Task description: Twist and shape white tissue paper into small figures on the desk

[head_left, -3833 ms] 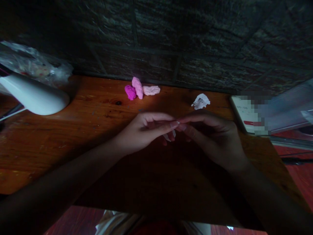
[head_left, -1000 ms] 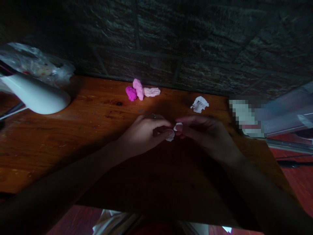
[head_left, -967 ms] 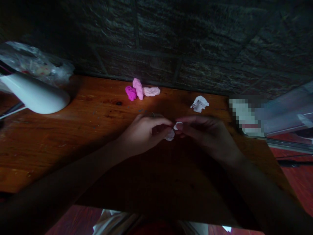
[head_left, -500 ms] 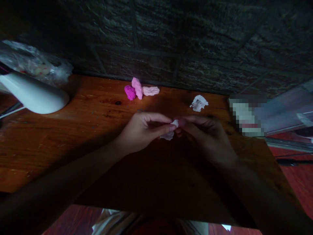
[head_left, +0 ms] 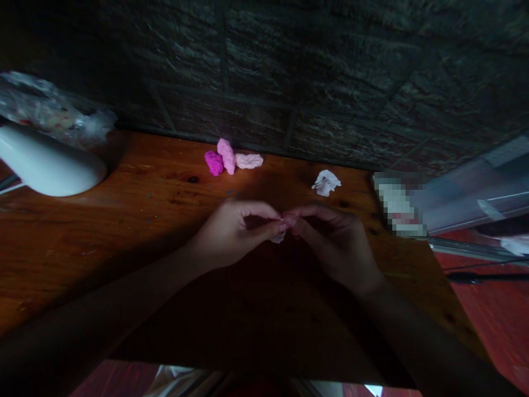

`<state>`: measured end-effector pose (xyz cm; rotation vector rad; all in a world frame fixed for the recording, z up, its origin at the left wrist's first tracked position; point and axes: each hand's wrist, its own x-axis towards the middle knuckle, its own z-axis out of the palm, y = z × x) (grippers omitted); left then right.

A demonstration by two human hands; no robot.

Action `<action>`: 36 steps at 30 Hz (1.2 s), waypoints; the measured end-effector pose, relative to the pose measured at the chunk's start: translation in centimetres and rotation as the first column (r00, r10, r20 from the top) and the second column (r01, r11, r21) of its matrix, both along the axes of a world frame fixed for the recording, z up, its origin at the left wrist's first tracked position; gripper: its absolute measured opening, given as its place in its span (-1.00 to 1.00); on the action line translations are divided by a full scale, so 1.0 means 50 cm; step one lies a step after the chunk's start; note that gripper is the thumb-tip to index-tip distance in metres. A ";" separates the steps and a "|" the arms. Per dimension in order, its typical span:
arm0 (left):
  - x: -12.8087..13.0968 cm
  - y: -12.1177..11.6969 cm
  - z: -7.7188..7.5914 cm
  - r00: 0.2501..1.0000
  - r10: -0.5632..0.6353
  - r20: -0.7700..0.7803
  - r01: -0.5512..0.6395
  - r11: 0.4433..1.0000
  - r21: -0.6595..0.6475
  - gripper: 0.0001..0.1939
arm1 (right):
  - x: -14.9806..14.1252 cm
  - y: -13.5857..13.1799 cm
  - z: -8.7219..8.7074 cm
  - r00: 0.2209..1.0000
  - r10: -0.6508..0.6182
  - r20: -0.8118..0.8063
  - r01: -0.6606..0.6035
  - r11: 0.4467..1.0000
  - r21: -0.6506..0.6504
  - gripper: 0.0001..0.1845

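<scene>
Over the middle of the table, my left hand [head_left: 237,229] pinches a small, thin white piece [head_left: 279,238] between thumb and fingers. Most of it is hidden by the fingertips; part hangs below them, and I cannot tell whether it is paper or clay. My right hand [head_left: 330,234] meets it from the other side, its thumb and forefinger closed at the piece's edge. Beyond the hands lies a crumpled white lump [head_left: 326,182]. Near the wall, a magenta lump [head_left: 214,163], a pink lump [head_left: 226,156] and a pale pink lump [head_left: 249,161] touch one another.
A white rounded lamp-like object [head_left: 60,165] stands at the left, with a clear plastic bag [head_left: 61,113] behind it. The wooden table [head_left: 136,215] ends at a dark stone wall [head_left: 256,66]. At right are a blurred-out item [head_left: 399,207] and a translucent panel [head_left: 475,187].
The fingertips of both hands have come closer together, and less of the white piece shows. The whole view has shifted slightly, with the table items now a little lower and further left.
</scene>
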<state>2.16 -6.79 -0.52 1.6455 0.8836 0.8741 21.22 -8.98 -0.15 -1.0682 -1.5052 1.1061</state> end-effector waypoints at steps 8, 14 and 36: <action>-0.003 0.008 -0.009 0.994 -0.053 0.092 0.057 0.997 -0.041 -0.82 | 0.001 0.003 -0.008 0.998 -0.041 -0.052 0.037 0.997 -0.074 -0.78; -0.006 0.009 -0.009 0.996 -0.050 0.068 0.053 0.998 -0.032 -0.81 | 0.003 0.005 -0.013 0.998 0.016 -0.059 -0.020 0.998 -0.065 -0.91; -0.004 0.002 0.004 0.995 -0.043 0.090 0.046 0.998 -0.031 -0.84 | 0.000 0.004 -0.002 0.987 -0.002 -0.158 -0.013 0.996 -0.091 -0.80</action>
